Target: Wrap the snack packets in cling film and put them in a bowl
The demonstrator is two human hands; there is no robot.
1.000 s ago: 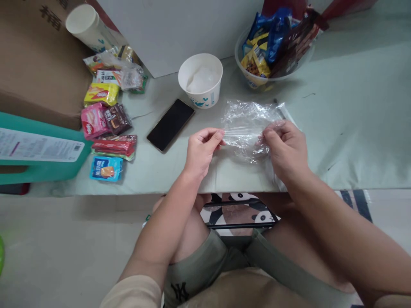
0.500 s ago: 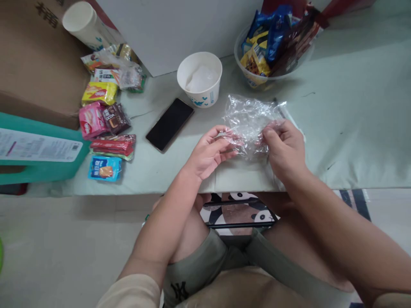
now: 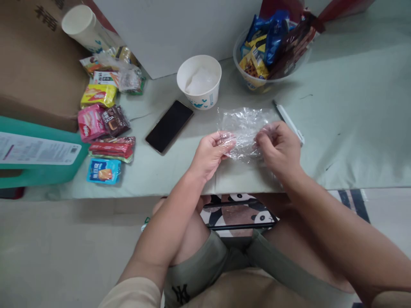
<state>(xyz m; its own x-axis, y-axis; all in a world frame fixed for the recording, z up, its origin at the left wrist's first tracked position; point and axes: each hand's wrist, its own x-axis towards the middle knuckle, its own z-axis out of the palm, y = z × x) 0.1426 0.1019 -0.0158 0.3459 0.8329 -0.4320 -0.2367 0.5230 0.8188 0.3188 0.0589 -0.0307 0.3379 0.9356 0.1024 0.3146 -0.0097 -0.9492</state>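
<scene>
Between my two hands a clear, crinkled plastic bag (image 3: 245, 130) is held above the front part of the table. My left hand (image 3: 212, 152) pinches its left edge, thumb on top. On the other side, my right hand (image 3: 281, 149) is closed on the bag's right edge. A white utility knife (image 3: 290, 123) with a dark tip lies on the cloth just beyond my right hand. Behind the bag stands a white paper bucket (image 3: 201, 83) with something whitish inside. To its front left rests a black phone (image 3: 169, 126).
Several packaged snacks (image 3: 104, 143) line the table's left side, by a cardboard box (image 3: 35, 72) and a green container (image 3: 41, 149). A clear bowl (image 3: 239, 57) of wrapped snacks stands at the back. White paper cups (image 3: 80, 23) lean at the back left.
My left fingers have closed from a loose spread onto the bag's edge. The bag is pulled flatter and slightly lower, and more of the utility knife shows.
</scene>
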